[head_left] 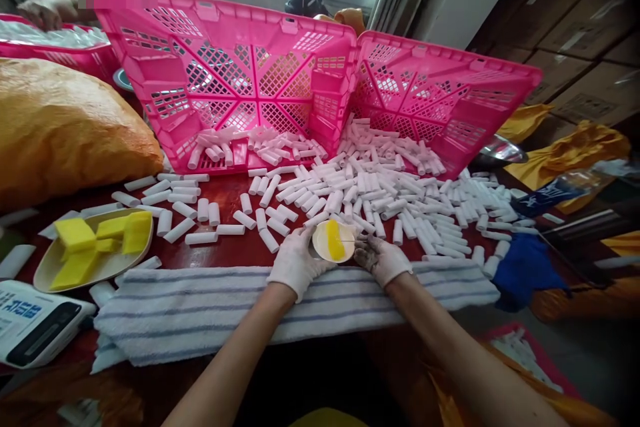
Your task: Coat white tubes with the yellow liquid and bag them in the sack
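My left hand (299, 260), in a white glove, is closed around a small round white dish (323, 248) with a yellow strip (335, 240) lying across it. Facing it from the right, my right hand (379, 257) wears a white glove with blackened fingertips. Its fingers pinch a thin needle-like rod (347, 241) whose tip points over the dish toward the yellow strip. Both hands are above a striped towel (210, 310) along the table's front edge. Just beyond them, many short white tubes (345, 197) lie loose on the dark red table.
Two pink crates (255, 73) lie tipped toward me, spilling tubes. On the left are an oval dish (47, 273) of yellow sponge blocks (75, 235), a white device (40, 323) and an orange sack (65, 133). A bottle (560, 190) lies right. Another person's hand (43, 11) is at back left.
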Demonstrator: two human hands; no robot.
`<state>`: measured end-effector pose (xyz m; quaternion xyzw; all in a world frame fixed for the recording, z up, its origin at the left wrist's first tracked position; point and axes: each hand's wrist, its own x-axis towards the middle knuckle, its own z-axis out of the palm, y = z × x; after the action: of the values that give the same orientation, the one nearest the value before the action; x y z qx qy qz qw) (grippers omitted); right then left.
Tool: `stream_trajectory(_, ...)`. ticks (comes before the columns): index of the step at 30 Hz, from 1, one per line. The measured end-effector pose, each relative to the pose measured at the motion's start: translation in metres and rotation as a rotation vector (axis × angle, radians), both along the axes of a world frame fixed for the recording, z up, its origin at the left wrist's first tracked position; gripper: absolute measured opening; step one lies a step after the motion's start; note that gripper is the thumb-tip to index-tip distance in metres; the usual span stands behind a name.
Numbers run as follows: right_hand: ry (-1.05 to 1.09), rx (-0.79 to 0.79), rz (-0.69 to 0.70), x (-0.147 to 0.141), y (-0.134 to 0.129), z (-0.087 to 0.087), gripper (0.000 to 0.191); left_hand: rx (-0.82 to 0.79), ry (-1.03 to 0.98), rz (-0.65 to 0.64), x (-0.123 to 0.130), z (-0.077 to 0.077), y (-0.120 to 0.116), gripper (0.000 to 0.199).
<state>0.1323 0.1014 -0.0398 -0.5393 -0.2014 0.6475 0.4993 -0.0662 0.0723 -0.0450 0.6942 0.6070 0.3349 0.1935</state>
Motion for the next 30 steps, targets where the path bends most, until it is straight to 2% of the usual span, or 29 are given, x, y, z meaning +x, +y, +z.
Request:
stream_trajectory(7,-0.146,0.153,0.004,0.029,-0.016,0.016,0.033,-0.026,0.012,0.007,0.001,0.005,-0.001,0.083)
stream_trajectory(11,-0.209,0.246,0.0,0.023,-0.015,0.019,0.031,0.003,0.003,-0.006,0.001,0.006,-0.001,0.081)
stream_trajectory(16,-0.088,0.041,0.067,0.006,-0.003,0.005,0.022,0.011,0.012,0.008,0.001,0.003,0.0,0.081)
stream_trajectory(20,-0.078,-0.046,0.052,0.023,0.0,0.006,0.018,-0.002,0.012,-0.001,0.001,0.003,0.0,0.08)
stream_trajectory(25,-0.164,0.049,-0.011,0.046,-0.007,0.025,0.025,-0.001,0.01,0.006,0.0,0.001,0.0,0.082)
stream_trajectory(28,-0.239,0.119,0.006,0.04,-0.011,0.03,0.037,-0.001,0.02,0.001,0.0,-0.002,0.001,0.082)
stream_trajectory(30,-0.263,0.13,0.036,0.03,-0.013,0.024,0.045,-0.003,0.026,0.002,0.0,-0.003,0.001,0.083)
